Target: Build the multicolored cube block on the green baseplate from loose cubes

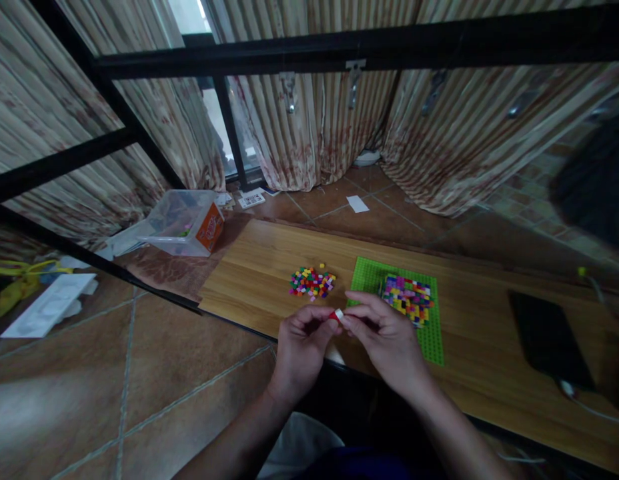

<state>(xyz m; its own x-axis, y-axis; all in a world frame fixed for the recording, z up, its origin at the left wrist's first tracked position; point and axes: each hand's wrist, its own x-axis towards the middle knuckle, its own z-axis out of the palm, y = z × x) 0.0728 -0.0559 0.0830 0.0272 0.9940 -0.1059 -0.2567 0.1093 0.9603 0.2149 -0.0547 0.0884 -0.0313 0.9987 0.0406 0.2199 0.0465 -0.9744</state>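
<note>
Over the front edge of the wooden board, my two hands meet fingertip to fingertip. A small red toy brick (333, 317) is pinched between the thumb and finger of my left hand (302, 343). Against it sits a small white brick (339, 313), gripped by the fingertips of my right hand (389, 340); whether the two are joined I cannot tell. Behind my right hand lies a green studded baseplate (432, 343), bearing a block of many-coloured bricks (409, 297). Beyond my left hand is a loose pile of small coloured bricks (312, 283), with a yellow one (322, 265) apart from it.
The wooden board (249, 267) runs across in front of me. A black tablet-like device (549, 340) with a white cable lies at its right. A clear plastic box (182, 223) with an orange label stands at the far left. Black metal bars (309, 57) cross ahead, before striped curtains.
</note>
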